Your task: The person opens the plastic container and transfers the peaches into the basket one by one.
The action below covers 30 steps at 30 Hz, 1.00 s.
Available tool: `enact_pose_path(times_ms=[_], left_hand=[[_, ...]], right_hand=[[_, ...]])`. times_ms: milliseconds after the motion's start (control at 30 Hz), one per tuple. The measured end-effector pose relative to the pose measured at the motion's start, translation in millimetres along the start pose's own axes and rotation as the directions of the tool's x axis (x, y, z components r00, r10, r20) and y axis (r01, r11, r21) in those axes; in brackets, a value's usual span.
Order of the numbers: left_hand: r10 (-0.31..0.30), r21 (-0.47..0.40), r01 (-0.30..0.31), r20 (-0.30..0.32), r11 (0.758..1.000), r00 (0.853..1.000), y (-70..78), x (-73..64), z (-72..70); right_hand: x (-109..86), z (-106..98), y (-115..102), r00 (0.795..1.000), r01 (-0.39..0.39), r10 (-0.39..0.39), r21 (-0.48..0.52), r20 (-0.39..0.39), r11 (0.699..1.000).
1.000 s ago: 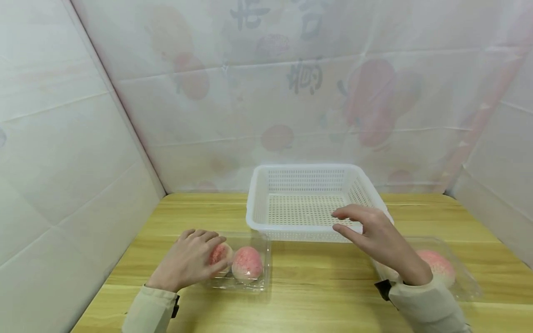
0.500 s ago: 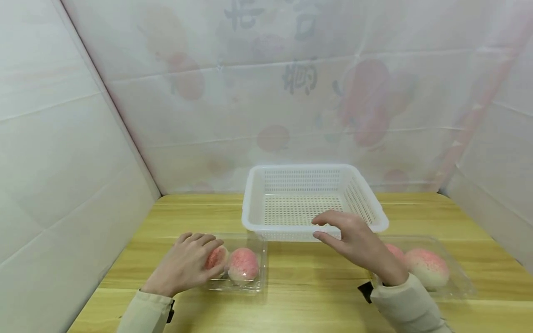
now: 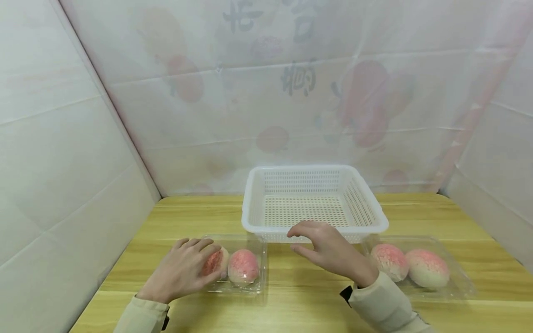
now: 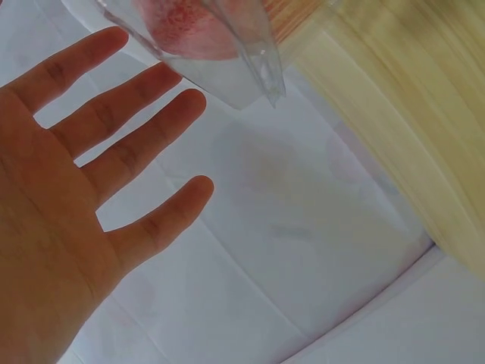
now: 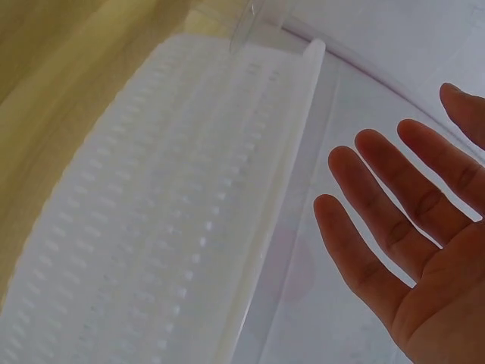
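Note:
My left hand (image 3: 179, 270) hovers over the left side of a clear plastic clamshell box (image 3: 264, 263), fingers relaxed and apart. Inside the box are two peach-like pink-and-cream rounds, a right one (image 3: 243, 267) and a left one (image 3: 214, 262) partly hidden behind the hand. The left wrist view has the box's corner (image 4: 254, 64) just beyond the spread fingertips; contact cannot be told. In front of the white perforated plastic basket (image 3: 251, 222), my right hand (image 3: 329, 252) is held in the air, fingers loosely bent, grasping nothing. The basket's side (image 5: 167, 197) fills the right wrist view's left half.
A second clear plastic box (image 3: 455, 282) with two similar rounds, one left (image 3: 389, 262) and one right (image 3: 428, 268), lies on the right, beyond the right forearm. Pale printed sheeting (image 3: 233, 111) walls the wooden table (image 3: 287, 305) at the back and sides.
My right hand has moved left and a little nearer, away from the right-hand box, uncovering its rounds. My left hand stays almost where it was. The view has shifted slightly.

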<state>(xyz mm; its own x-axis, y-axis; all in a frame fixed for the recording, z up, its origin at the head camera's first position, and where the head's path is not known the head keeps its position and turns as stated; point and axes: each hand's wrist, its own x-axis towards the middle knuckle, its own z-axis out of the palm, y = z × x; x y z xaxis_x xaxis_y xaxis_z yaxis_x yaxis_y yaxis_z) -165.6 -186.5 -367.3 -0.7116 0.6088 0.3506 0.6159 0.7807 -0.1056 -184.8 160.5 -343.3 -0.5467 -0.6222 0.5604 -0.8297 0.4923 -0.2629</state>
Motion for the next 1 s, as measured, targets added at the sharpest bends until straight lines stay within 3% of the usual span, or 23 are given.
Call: enact_pose_path(times_ms=[500,800,1000], left_hand=[[0.004,0.001,-0.004,0.012,1.000,1.000,-3.2,-6.5,2.0],[0.054,-0.021,-0.054,0.010,0.998,0.999,-6.6,-6.5,1.2],[0.051,-0.022,-0.051,0.016,0.998,0.999,-8.6,-11.5,2.6]], right_hand=[[8.1,22.6,-12.2,0.989,-0.048,0.047,0.007,0.141,0.999],[13.5,40.5,-18.9,0.989,0.003,0.012,-0.097,0.148,0.995],[14.1,52.5,-25.9,0.983,0.016,0.008,-0.127,0.185,0.992]])
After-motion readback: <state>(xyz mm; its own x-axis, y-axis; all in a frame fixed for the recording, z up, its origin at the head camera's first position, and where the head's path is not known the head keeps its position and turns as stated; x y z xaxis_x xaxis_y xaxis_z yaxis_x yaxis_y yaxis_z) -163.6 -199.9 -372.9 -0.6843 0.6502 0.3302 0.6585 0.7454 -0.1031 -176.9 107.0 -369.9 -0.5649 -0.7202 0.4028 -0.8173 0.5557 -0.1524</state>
